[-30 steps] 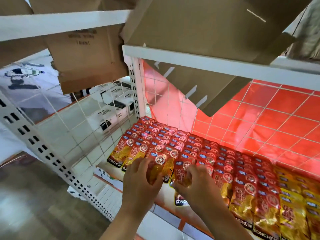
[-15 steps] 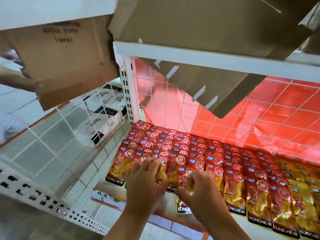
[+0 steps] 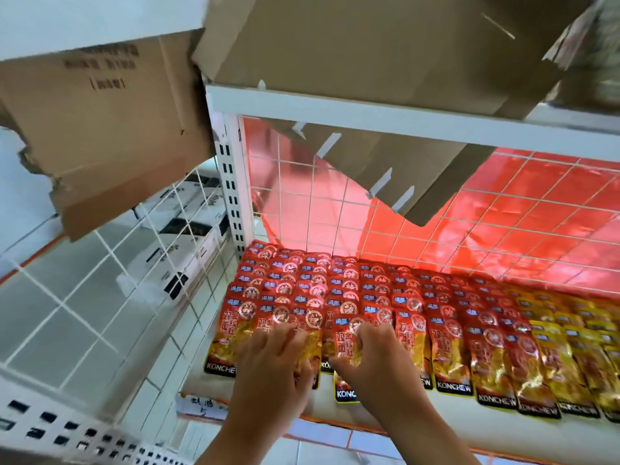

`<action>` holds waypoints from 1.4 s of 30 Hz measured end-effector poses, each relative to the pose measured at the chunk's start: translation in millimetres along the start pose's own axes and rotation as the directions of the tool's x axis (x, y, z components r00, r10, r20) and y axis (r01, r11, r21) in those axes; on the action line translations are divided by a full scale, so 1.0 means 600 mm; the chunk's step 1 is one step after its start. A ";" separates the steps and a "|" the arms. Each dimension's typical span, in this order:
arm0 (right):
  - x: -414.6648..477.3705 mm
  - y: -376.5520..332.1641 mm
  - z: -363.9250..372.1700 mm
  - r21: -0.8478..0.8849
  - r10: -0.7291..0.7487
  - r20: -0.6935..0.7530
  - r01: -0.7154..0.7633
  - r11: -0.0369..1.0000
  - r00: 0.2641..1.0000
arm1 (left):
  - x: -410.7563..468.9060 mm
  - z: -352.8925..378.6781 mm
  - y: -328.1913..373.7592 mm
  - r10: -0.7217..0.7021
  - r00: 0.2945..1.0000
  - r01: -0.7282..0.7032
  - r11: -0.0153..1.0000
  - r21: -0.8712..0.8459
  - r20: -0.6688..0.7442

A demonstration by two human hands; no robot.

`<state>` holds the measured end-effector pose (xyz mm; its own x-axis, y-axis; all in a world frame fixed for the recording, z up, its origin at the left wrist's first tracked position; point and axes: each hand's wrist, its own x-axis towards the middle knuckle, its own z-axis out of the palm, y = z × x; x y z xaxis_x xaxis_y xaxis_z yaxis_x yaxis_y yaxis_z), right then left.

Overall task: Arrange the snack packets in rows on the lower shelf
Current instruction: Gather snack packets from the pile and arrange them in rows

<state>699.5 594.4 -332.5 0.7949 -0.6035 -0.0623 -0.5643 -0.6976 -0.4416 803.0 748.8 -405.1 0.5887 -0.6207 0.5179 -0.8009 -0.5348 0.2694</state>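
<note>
Head view. The white lower shelf with an orange front lip (image 3: 198,380) carries red-and-gold foil snack packets (image 3: 349,286). They lie in overlapping rows from the far wire back to the near edge. Each packet lies with its long axis running near to far and its black brand band nearest. Further right the rows change to yellow foil packets (image 3: 570,333).

The left hand (image 3: 271,370) lies palm down on the front packets towards the left end. Its fingers are fairly straight and spread, pressing rather than curling round anything. Just to its right, the right hand (image 3: 372,360) has fingers and thumb curled, pinching the upper part of one front-row packet (image 3: 345,344).

That pinched packet sits nearer than its neighbours, with its black band poking out past the line of theirs. The step in hand looks like seating it in the front row. The move would turn on sliding it away along its own long axis until the bands line up. The right hand already has it, and the left seems placed to steady the packets beside it.

Behind the rows stands a white wire grid (image 3: 339,209) backed by shiny red foil sheet (image 3: 523,229). Above, brown cardboard boxes (image 3: 100,129) sit by a white upper shelf beam (image 3: 369,115), and one brown flap (image 3: 402,176) hangs down.
</note>
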 end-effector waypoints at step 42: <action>0.031 -0.025 0.020 -0.111 0.039 0.007 -0.038 0.993 0.999 | -0.001 -0.003 0.000 -0.015 0.990 0.013 1.000 0.015 0.142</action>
<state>725.4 598.3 -337.6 0.7736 -0.6278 -0.0857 -0.6156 -0.7126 -0.3367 802.2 750.2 -403.6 0.6105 -0.6876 0.3930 -0.7912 -0.5515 0.2641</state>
